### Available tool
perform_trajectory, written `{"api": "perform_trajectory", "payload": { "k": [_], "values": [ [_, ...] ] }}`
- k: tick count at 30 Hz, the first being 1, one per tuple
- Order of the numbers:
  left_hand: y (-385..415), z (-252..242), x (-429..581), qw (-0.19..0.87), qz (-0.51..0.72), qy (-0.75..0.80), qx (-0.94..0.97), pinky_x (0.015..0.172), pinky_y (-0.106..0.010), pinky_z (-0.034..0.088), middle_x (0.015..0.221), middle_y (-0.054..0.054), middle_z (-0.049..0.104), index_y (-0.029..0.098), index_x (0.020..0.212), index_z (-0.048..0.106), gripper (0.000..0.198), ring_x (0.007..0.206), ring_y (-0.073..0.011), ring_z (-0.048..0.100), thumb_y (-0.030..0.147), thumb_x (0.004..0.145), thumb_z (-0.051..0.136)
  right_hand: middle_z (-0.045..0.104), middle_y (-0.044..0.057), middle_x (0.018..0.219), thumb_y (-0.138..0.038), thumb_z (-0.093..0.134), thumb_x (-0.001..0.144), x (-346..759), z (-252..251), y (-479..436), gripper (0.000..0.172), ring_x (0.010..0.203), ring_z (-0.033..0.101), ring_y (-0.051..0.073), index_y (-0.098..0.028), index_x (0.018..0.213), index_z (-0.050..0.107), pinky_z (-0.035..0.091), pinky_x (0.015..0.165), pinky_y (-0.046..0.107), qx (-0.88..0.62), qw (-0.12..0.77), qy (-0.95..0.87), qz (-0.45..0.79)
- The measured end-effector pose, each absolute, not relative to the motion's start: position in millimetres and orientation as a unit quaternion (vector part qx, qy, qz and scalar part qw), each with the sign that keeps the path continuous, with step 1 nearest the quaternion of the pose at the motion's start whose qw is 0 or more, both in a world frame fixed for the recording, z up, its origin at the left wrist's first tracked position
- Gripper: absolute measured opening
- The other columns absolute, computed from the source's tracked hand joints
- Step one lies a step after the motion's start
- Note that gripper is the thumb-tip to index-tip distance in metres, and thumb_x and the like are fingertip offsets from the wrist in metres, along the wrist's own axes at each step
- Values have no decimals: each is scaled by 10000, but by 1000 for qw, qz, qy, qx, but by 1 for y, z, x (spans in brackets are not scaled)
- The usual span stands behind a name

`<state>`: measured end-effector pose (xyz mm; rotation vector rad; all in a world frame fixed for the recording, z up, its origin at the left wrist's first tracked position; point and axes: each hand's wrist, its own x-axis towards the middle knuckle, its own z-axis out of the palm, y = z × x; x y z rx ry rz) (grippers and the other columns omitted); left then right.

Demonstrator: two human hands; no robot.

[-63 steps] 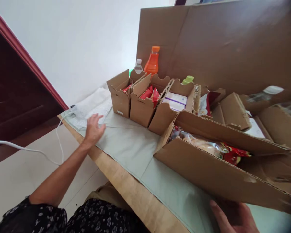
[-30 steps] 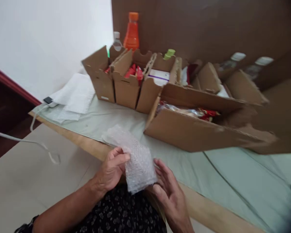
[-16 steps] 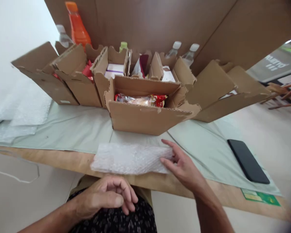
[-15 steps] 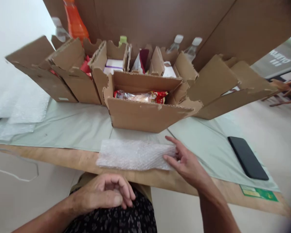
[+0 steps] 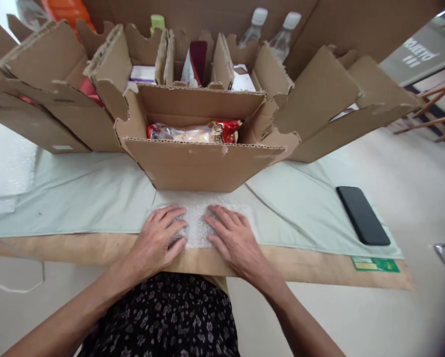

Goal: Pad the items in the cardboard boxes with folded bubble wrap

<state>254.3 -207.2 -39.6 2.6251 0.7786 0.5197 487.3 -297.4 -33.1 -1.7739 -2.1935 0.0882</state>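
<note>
A sheet of bubble wrap (image 5: 197, 225) lies flat on the pale green cloth (image 5: 96, 198) at the table's near edge. My left hand (image 5: 157, 240) and my right hand (image 5: 233, 238) both rest palm down on it, fingers stretched out side by side. Just beyond the wrap stands an open cardboard box (image 5: 196, 161) holding snack packets (image 5: 193, 133) in clear and red wrappers.
More open cardboard boxes (image 5: 55, 94) with goods stand in a row behind, with bottles (image 5: 254, 27) against a tall cardboard sheet. A stack of bubble wrap (image 5: 3, 168) lies at the far left. A black phone (image 5: 362, 215) and a green card (image 5: 374, 264) lie at the right.
My left hand took a bubble wrap sheet from the left pile and brought it to the front; both hands now press it flat. The view has swung right and closer.
</note>
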Motion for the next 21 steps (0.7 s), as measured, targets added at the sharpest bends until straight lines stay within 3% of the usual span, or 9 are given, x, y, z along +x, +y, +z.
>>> {"api": "perform_trajectory", "payload": {
  "k": [7,12,14,17,21],
  "values": [
    [-207,-39,247,208,203,277,916,1084,-573,500,1413,-156,646,174,1141,674,210,1356,-348,548,186,962,564,763,125,1211,-359,466,1061,571,-36,-351,314,1150,699,300,-195,1131,725,517,951,469,-760,213,-612,-50],
    [-192,-32,238,160,220,303,913,1103,-558,494,1379,-159,645,172,1185,664,251,1360,-338,534,141,985,516,681,154,1378,-349,516,1018,554,-38,-314,358,1274,623,327,-185,1304,655,497,1016,512,-742,209,-637,26],
    [-185,-36,232,118,206,313,919,1094,-580,490,1374,-172,641,163,1209,661,283,1365,-368,523,130,969,515,663,159,1402,-372,560,985,548,-45,-299,312,1291,606,355,-190,1207,682,500,998,536,-746,207,-633,34],
    [-179,-48,226,91,191,315,925,1074,-576,498,1393,-187,625,150,1265,633,340,1372,-387,508,135,944,520,702,132,1337,-364,580,969,546,-45,-295,181,1248,639,345,-215,908,662,514,972,517,-734,246,-630,60],
    [-179,-53,231,105,202,308,924,1094,-523,471,1343,-140,652,166,1394,541,486,1347,-337,515,100,915,493,771,66,1054,-354,590,981,536,-20,-316,175,972,738,242,-244,846,603,565,840,365,-721,348,-577,163]
  ]
}}
